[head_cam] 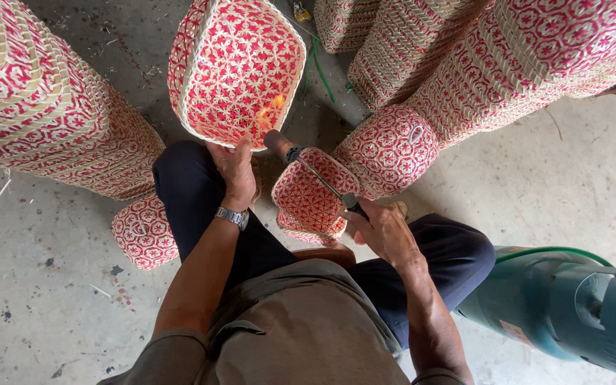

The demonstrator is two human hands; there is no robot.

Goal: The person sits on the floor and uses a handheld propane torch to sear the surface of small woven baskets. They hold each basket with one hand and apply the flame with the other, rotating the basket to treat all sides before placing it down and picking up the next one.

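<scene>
Tall stacks of red-and-cream woven baskets point(51, 107) stand on the concrete floor point(593, 178) at the upper left and upper right, with a green gas cylinder point(572, 306) lying on its side at the lower right corner. Between the stacks, just above the seated person's knees, is the woven basket point(237, 68) being worked: tipped so its patterned bottom faces the camera, its lower edge resting against the left hand point(235, 171), whose fingers are curled on that rim. It looks light and fairly stiff, yet thin and easily scorched (a small flame point(271, 110) licks its lower right part), so the reinforced rim seems the safest place to hold. Smaller woven lids point(311, 196) lie by the knees, another point(144, 232) at the left thigh. The right hand point(383, 228) is wrapped closed around the handle of a slim gas torch point(315, 175), nozzle aimed up at the basket.
</scene>
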